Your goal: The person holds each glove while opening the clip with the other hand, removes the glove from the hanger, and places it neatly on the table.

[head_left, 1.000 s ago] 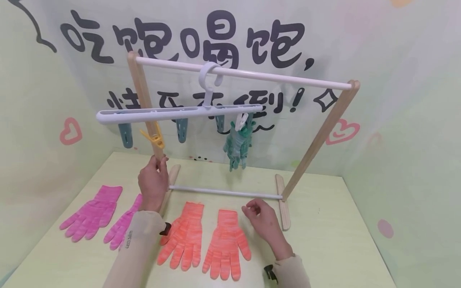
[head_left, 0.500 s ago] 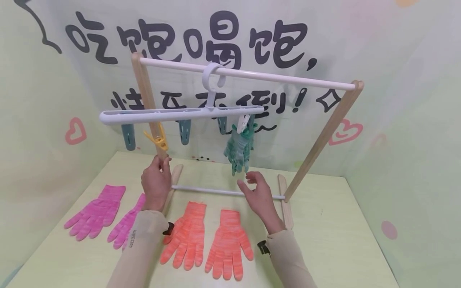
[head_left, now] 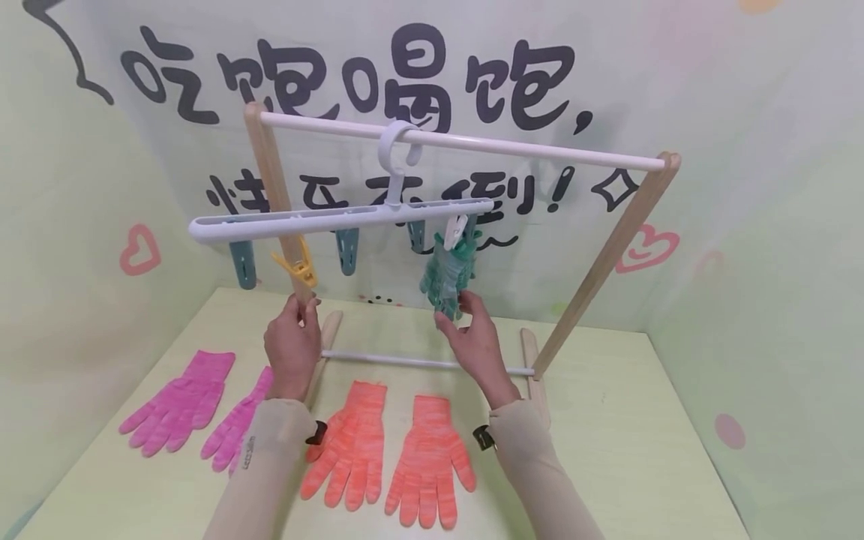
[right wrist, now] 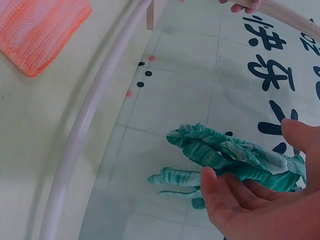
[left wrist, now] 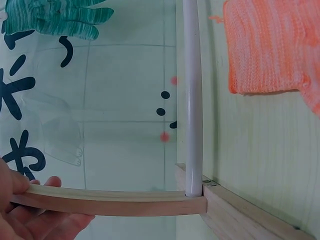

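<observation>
My left hand grips the left wooden post of a drying rack, with thumb and fingers on opposite sides of it. My right hand is at the lower part of the green gloves, its fingers touching them. In the right wrist view, the thumb stands apart from the green gloves. A white clothespin clips these gloves beneath the right end of a pale plastic hanger. The hanger's hook goes over the rack's top bar.
Several dark teal clips hang from the hanger, and a yellow clothespin shows before the left post. Orange gloves and pink gloves lie flat on the table. The rack's lower bar runs behind the orange pair.
My right hand has risen from near the lower bar to the hanging green gloves, and its fingers now touch them. The left hand stays on the post. The hanger's left end dips slightly.
</observation>
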`<state>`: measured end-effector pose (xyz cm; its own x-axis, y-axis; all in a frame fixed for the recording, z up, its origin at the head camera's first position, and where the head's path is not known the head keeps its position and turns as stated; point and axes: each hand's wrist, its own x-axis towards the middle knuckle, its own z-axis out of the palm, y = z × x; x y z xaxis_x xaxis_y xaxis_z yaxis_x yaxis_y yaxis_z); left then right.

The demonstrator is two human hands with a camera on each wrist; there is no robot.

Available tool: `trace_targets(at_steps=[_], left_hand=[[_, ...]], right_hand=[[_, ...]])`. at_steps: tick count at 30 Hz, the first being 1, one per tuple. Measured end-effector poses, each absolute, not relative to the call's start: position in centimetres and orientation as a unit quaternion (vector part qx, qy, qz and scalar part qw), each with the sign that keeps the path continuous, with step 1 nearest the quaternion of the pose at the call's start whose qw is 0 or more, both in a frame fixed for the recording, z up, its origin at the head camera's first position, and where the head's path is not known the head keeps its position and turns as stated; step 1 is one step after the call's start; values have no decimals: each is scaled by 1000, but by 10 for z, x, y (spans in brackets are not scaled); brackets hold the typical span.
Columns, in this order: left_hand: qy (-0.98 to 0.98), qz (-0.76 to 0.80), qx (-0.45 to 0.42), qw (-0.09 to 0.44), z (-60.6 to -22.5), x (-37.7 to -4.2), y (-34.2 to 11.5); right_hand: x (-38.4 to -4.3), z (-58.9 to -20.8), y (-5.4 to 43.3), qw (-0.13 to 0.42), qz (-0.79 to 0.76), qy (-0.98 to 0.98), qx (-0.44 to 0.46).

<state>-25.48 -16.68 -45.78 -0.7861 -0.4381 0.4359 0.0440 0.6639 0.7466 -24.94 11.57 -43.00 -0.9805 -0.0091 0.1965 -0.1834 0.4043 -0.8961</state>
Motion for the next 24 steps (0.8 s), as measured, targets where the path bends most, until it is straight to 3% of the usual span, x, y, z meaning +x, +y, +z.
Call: trace_targets(at_steps=[9,24], left_hand=[[-859,-387,114,314,-460,-254,-168],[-858,-383,118,320,-460,-253,-168]], right_hand=[[-256,-431,112,86,548,-829,73],[-271,-425,95,142,533,-832,57]])
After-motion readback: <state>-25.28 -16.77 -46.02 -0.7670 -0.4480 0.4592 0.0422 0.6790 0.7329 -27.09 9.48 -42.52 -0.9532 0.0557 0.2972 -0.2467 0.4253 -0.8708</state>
